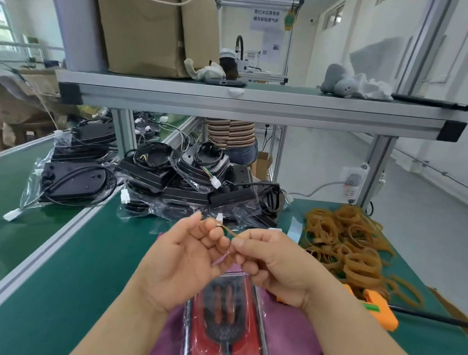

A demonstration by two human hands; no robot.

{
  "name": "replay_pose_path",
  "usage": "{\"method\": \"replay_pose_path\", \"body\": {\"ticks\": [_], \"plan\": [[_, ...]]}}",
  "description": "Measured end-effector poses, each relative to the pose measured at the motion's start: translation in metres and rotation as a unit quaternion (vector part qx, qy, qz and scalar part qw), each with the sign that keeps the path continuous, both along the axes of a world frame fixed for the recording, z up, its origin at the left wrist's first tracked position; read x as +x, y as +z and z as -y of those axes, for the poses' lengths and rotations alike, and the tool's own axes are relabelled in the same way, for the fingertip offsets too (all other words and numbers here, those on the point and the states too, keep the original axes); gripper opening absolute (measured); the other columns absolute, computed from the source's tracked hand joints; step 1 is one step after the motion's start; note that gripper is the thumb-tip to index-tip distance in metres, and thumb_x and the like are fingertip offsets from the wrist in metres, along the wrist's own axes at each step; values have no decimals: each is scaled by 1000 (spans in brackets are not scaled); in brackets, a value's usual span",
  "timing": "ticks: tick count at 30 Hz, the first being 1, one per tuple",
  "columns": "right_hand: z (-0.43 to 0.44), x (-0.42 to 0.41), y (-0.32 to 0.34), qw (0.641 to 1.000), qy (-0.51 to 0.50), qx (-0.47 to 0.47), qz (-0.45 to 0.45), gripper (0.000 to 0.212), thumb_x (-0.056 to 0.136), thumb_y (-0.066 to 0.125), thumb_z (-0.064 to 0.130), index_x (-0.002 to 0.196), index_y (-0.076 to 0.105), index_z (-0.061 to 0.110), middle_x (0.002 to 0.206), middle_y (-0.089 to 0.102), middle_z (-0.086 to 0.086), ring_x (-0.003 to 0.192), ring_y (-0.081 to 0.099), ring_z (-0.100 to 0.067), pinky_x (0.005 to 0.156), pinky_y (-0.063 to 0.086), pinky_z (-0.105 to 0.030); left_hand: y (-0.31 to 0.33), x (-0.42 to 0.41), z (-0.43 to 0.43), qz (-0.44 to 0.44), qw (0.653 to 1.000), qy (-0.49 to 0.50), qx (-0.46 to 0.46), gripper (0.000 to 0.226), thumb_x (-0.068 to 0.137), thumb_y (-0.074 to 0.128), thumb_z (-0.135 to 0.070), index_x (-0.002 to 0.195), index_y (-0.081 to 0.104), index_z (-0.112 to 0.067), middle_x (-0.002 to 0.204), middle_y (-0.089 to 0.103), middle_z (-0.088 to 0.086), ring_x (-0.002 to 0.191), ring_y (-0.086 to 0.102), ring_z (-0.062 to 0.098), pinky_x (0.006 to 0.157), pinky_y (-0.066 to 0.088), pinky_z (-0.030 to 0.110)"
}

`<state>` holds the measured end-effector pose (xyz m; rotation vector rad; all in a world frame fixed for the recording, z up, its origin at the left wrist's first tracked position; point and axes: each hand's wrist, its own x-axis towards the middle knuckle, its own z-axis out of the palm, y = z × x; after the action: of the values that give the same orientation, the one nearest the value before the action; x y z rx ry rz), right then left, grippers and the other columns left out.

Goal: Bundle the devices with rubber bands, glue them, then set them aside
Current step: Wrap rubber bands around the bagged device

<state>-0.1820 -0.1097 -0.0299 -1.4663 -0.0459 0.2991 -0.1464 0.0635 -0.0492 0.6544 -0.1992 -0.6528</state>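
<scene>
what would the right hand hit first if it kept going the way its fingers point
Most likely the left hand: the right hand points its fingers across at it, both pinching one rubber band, nearly touching.

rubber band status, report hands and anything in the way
Left grip and right grip both pinch one rubber band, stretched between them. Bagged device lies below, no band visible on it. Nothing between band and device.
</scene>
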Motion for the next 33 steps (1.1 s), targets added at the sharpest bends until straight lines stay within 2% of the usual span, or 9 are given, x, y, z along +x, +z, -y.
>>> {"method": "replay_pose_path", "body": {"ticks": [2,4,8,11,16,19,24,29,33], "plan": [[-5,3,-7,1000,-8,14,14,10,90,68,12,81,66,16,72,67,6,49,47,-2,40,30,-12,-9,3,-9,16,999,-21,-19,12,75,68,-14,86,75,-14,79,65,-1,72,63,14,78,52,38],[-6,7,-19,996,-53,-65,37,24,80,78,17,102,68,22,90,70,10,66,58,-3,56,43,-17,-17,9,-23,52,998,-25,-8,40,66,72,1,101,76,-17,85,66,-2,67,61,11,72,50,34],[2,19,-49,865,-119,-473,120,55,82,71,43,130,53,23,120,56,4,104,55,-10,84,41,-22,-24,23,-45,44,993,66,82,43,82,54,2,113,73,-21,107,73,4,53,55,5,52,52,22],[5,26,-62,835,-72,-544,47,57,84,61,60,122,55,18,117,60,-1,106,56,-20,82,43,-30,-36,31,-56,34,974,123,185,42,78,60,-4,118,65,-13,105,75,9,45,49,2,37,41,11],[6,37,-58,816,-41,-576,26,58,83,57,67,91,64,10,91,65,-4,85,59,-20,72,46,-31,-55,26,-58,62,887,167,426,42,74,68,-37,103,72,-7,78,73,8,38,37,1,31,26,10],[4,37,-55,827,-15,-562,31,49,86,58,62,69,56,16,66,50,2,66,49,-16,58,36,-29,-57,25,-62,75,861,157,478,49,86,56,-51,102,70,-7,82,77,8,49,61,7,43,45,16],[0,34,-53,865,0,-499,50,44,93,60,44,90,67,1,78,53,-4,69,46,-13,59,35,-27,-49,21,-68,133,815,100,555,49,90,49,-56,98,66,-11,95,77,6,83,76,18,71,61,34],[-7,23,-53,907,-30,-416,63,29,95,58,37,75,50,17,78,51,2,69,45,-12,61,35,-24,-42,7,-61,150,823,16,548,46,90,53,-52,108,71,-15,106,73,6,84,66,8,74,58,29],[-13,8,-39,938,-89,-318,101,14,92,60,31,90,61,18,88,62,5,77,52,-9,71,41,-27,-25,-3,-56,174,837,-3,519,51,80,56,-57,107,71,-17,100,72,1,91,64,16,94,56,45]]}}
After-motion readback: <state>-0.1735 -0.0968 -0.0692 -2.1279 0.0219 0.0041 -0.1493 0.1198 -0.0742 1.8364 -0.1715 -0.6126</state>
